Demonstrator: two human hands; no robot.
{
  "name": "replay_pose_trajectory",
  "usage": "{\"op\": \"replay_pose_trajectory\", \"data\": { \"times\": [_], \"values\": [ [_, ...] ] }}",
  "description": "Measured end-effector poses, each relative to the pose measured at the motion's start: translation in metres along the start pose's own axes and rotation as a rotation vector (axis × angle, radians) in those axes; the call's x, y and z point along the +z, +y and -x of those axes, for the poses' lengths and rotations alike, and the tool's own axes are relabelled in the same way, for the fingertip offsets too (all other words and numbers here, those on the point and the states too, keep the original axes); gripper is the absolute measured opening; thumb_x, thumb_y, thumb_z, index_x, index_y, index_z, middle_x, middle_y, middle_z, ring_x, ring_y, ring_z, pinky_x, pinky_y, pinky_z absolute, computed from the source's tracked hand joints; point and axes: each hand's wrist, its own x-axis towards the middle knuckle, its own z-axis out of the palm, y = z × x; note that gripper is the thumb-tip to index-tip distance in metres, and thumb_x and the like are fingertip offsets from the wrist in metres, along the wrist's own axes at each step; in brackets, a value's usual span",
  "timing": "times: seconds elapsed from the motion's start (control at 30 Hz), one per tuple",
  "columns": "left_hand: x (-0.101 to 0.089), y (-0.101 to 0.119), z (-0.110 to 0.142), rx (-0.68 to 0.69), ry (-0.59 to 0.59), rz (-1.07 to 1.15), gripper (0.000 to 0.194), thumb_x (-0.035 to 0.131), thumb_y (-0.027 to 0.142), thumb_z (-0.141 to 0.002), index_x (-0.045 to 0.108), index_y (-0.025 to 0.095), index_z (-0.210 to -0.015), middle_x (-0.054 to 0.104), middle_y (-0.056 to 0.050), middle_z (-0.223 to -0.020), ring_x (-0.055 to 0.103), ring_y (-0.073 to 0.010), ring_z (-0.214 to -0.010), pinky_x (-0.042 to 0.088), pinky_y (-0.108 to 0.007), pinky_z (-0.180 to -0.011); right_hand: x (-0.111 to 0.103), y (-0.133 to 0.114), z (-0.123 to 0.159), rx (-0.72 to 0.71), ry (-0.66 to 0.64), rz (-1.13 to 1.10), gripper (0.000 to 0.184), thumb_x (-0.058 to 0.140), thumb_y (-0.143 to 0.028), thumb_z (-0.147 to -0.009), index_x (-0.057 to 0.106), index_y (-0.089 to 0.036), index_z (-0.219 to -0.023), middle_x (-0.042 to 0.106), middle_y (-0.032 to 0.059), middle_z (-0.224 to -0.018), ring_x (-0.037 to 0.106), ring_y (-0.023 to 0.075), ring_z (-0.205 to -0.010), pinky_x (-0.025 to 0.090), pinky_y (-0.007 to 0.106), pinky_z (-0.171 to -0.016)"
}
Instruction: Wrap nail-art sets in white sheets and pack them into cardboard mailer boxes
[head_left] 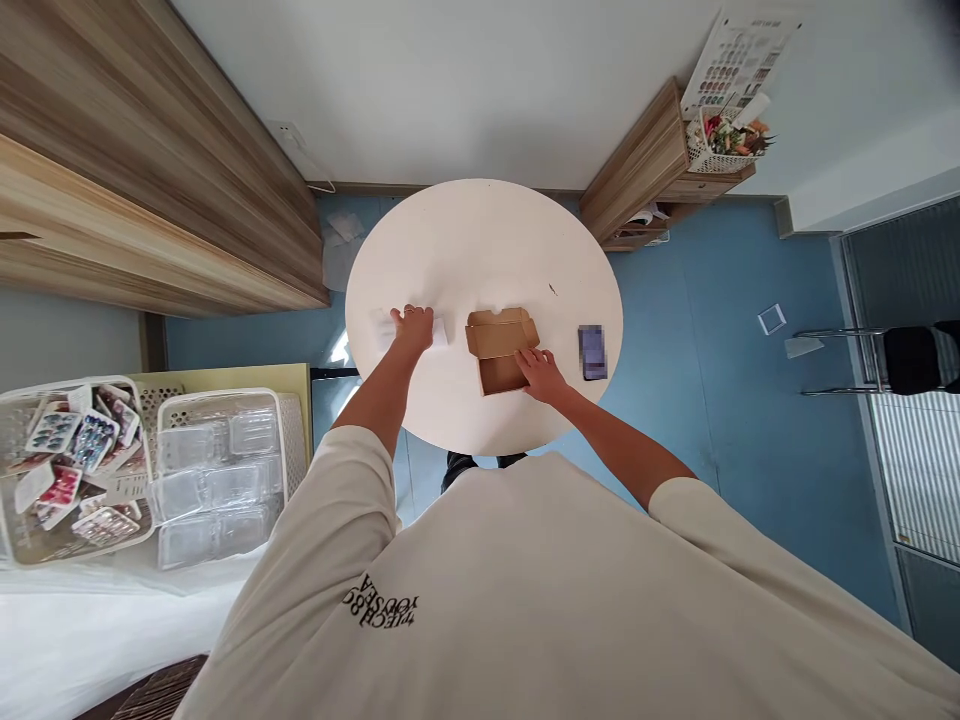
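An open brown cardboard box (pixel 501 375) lies on the round white table (pixel 480 230), its lid folded back toward the far side. My right hand (pixel 541 374) grips the box's right edge, fingers over the rim. I see no contents in the box. Left of it, my left hand (pixel 412 327) is closed on a flat white packet (pixel 439 331), whose ends stick out on both sides of the hand. What exactly the packet is cannot be made out. To the right of the box lies a dark phone (pixel 592 352), apart from both hands.
At left stand a white basket (pixel 150 470) of small colourful packs and another basket (pixel 294 440) with clear plastic boxes. A wooden cabinet (pixel 637 150) holds a flower basket (pixel 724 160) at back right. A chair (pixel 911 360) stands far right. A small dark mark (pixel 553 289) is on the tabletop.
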Motion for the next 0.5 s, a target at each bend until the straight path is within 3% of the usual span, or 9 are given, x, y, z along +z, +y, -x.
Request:
{"op": "replay_pose_trajectory", "data": {
  "times": [0.3,0.5],
  "values": [
    [0.004,0.0,-0.004,-0.071,0.011,-0.051,0.051,0.065,0.027,-0.083,0.062,0.01,-0.132,0.054,-0.029,-0.148,0.037,-0.0492,-0.15,0.024,-0.072,-0.116,0.003,0.002,0.001,-0.013,0.03,-0.009,0.093,0.069,-0.039,-0.093,0.024,-0.016,-0.172,0.039,0.0222,-0.168,0.033,0.0404,-0.155,0.018,0.055,-0.128],
    [0.01,0.004,0.01,-0.007,0.053,-0.023,0.053,0.057,0.022,-0.089,0.054,0.011,-0.141,0.065,-0.025,-0.134,0.044,-0.0433,-0.145,0.024,-0.065,-0.117,0.004,0.004,0.005,0.003,0.063,0.003,0.093,0.072,-0.038,-0.091,0.029,-0.021,-0.171,0.038,0.0169,-0.17,0.013,0.0416,-0.163,0.005,0.064,-0.13]
  ]
}}
